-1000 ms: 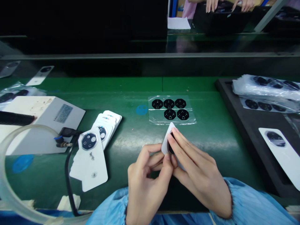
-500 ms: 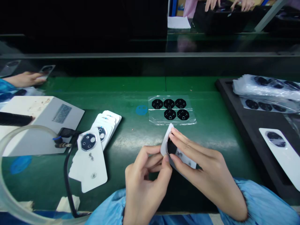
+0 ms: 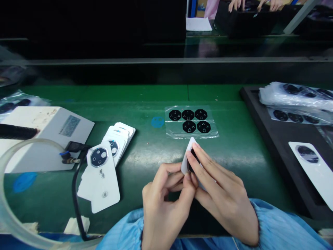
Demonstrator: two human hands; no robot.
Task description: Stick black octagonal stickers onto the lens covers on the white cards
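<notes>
Front of the green counter: left hand and right hand pinch a white card
Hard pressure on its black sticker could crease or smudge it

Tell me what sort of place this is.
Most likely a factory assembly line for small electronic parts: a green conveyor belt, a clear plastic sheet of black octagonal stickers, stacked white cards bearing matching octagons, and a blue smock sleeve.

white card: partly hidden by right hand | co-worker's hands: cut off at top
</notes>
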